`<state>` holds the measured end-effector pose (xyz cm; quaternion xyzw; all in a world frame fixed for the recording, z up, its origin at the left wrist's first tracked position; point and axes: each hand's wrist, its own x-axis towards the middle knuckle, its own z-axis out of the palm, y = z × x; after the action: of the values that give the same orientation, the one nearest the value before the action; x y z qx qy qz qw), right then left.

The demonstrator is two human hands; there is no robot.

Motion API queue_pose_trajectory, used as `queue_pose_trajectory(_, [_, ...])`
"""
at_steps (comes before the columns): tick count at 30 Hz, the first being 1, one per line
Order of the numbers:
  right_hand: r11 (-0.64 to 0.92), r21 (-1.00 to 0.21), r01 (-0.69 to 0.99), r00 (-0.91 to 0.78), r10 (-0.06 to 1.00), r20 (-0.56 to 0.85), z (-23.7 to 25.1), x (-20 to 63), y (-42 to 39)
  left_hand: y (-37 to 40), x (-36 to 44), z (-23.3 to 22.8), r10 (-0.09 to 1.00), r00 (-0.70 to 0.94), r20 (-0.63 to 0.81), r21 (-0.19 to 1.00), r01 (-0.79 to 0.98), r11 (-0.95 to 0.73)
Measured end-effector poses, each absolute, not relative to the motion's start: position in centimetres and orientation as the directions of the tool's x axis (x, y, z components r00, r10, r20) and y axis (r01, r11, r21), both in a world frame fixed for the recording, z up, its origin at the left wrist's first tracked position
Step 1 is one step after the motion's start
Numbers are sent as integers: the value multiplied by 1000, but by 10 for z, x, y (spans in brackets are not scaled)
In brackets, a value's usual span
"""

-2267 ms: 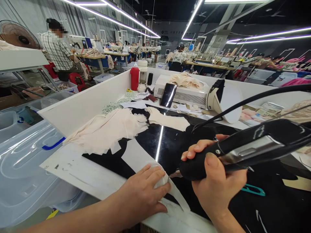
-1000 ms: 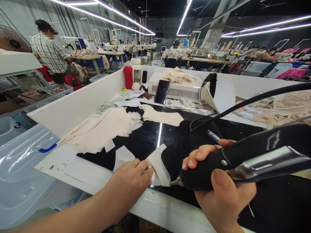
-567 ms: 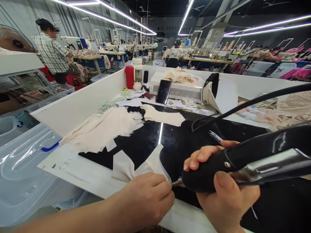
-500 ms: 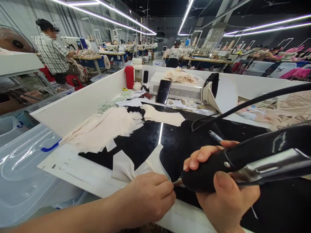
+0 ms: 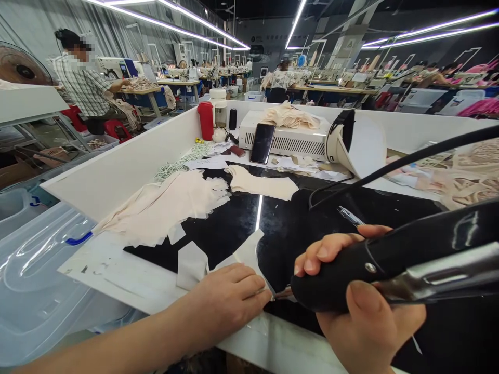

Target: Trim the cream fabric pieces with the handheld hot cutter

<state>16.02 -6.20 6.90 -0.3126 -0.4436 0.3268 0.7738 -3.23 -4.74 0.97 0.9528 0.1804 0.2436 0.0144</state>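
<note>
Head view: the left hand (image 5: pixel 230 293) rests on cloth (image 5: pixel 249 253) at six o'clock, apparently steadying it, any pinch indiscernible, while the right hand (image 5: pixel 370 330) wraps its fingers round the tool (image 5: pixel 393 252) at four o'clock, seemingly for control.

L hand (image 5: pixel 230 296) now flatter on cloth (image 5: pixel 249 253), fingers less curled vs. a sec ago; cloth's far side shows 2 lobes, prev. 1.

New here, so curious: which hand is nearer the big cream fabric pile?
Left. The left hand is in front and right of the pile; the right hand, gripping the black tool, farther right.
</note>
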Motion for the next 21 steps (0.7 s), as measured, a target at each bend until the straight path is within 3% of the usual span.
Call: queue_pose_trajectory(21, [577, -789, -209, 499, 757, 422, 78, 152, -47, -56, -38, 2, 455, 779, 431, 128, 446, -886])
